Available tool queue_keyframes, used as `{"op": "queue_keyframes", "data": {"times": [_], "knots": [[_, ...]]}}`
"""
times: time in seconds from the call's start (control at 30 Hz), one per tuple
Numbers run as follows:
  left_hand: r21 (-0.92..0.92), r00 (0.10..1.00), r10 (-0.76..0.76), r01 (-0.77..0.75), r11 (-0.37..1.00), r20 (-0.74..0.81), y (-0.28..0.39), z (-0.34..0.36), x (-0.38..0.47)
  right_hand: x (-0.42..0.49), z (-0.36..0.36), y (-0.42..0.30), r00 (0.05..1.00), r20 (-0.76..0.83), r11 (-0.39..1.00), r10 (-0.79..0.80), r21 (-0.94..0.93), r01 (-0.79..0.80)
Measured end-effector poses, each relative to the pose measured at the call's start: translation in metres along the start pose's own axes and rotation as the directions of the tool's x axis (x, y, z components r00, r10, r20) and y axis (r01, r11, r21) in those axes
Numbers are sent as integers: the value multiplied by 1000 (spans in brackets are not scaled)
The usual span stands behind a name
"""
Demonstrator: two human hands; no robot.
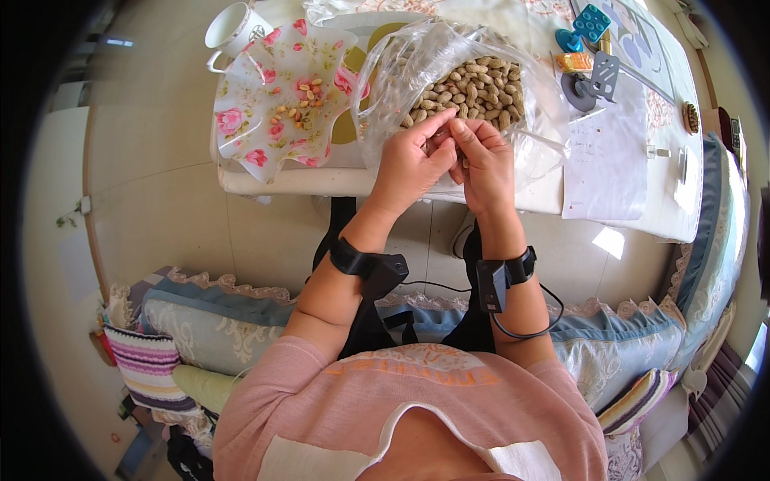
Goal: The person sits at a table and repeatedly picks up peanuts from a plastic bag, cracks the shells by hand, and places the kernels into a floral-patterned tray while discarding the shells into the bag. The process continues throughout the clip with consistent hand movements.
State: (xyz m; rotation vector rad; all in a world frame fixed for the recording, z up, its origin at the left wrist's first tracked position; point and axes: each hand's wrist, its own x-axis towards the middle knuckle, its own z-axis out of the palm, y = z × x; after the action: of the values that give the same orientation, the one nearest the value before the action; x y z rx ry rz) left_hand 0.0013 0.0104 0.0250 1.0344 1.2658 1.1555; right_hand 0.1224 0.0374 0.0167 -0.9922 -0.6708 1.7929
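My left hand (410, 157) and my right hand (488, 161) meet at the fingertips above the near edge of a clear plastic bag (394, 90). Thumbs and forefingers pinch a small piece, apparently a peanut, mostly hidden by the fingers. Just beyond them, many unshelled peanuts (475, 87) lie in the opened bag. To the left is a wavy-edged floral plastic tray (240, 147). Loose shelled peanut kernels (308, 95) rest on its middle.
A white mug (231, 30) lies tilted at the tray's far left. Right of the bag are a grey phone stand (603, 77), a blue suction-cup stand (591, 24), an orange packet (572, 62), and a written-on paper sheet (607, 174). A black cable (556, 309) hangs by my right forearm.
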Motion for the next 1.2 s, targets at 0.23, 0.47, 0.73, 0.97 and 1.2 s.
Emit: {"op": "queue_keyframes", "data": {"times": [0.23, 0.47, 0.73, 0.97, 1.2], "knots": [[45, 996, 80, -78, 996, -39, -12, 0, 6, -2, 1, -5, 1000, -29, 994, -8, -108, 5], [317, 957, 289, -261, 912, -41, -3, 1, 5, -2, -1, -7, 1000, -12, 981, -5, -196, 2], [205, 996, 54, -37, 978, -78, -2, -7, 3, -2, -2, -9, 997, 68, 982, 25, -190, -12], [482, 817, 515, -353, 802, -260, -6, -4, 7, -2, -1, -11, 999, 10, 993, 50, -106, -49], [4, 675, 365, -473, 881, -641, 24, -39, 9, 2, -6, -11, 998, -42, 998, 44, 50, -42]]}}
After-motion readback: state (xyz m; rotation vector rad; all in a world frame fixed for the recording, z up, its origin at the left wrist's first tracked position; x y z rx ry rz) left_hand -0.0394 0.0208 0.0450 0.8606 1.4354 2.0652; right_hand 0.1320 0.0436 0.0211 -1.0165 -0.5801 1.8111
